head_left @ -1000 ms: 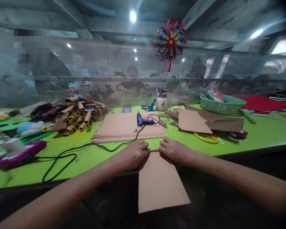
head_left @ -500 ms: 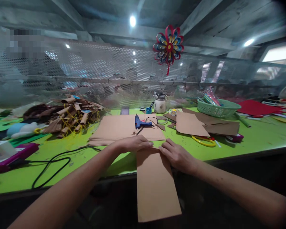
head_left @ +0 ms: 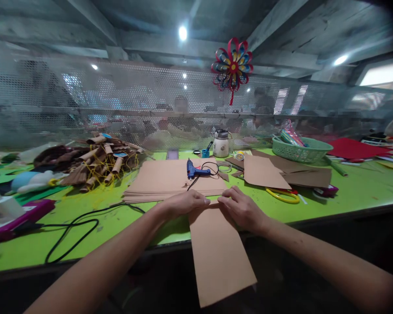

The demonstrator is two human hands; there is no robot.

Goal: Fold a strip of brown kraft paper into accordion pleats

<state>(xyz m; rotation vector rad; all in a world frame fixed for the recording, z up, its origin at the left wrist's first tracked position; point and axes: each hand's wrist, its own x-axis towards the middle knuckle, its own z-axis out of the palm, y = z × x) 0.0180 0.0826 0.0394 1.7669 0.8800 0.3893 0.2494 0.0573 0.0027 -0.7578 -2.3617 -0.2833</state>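
Observation:
A long brown paper sheet [head_left: 221,257] hangs over the table's front edge, its far end narrowly folded. My left hand [head_left: 188,203] pinches the left corner of that far end. At the right corner, my right hand [head_left: 242,209] grips the sheet with thumb and bent fingers. Just beyond my hands lies a stack of brown paper sheets [head_left: 160,176]. On the stack rests a blue glue gun [head_left: 198,170] with a black cord.
Left, a heap of brown paper rolls [head_left: 108,161] with yellow string and a purple power strip [head_left: 29,218] with a black cable. Right, brown sheets [head_left: 263,171], yellow-handled scissors [head_left: 283,197], a green basket [head_left: 301,149]. Behind stands a white jar [head_left: 220,146].
The near end of the hanging sheet has swung a little to the right. Both hands keep hold of the far end; my right fingers have shifted slightly.

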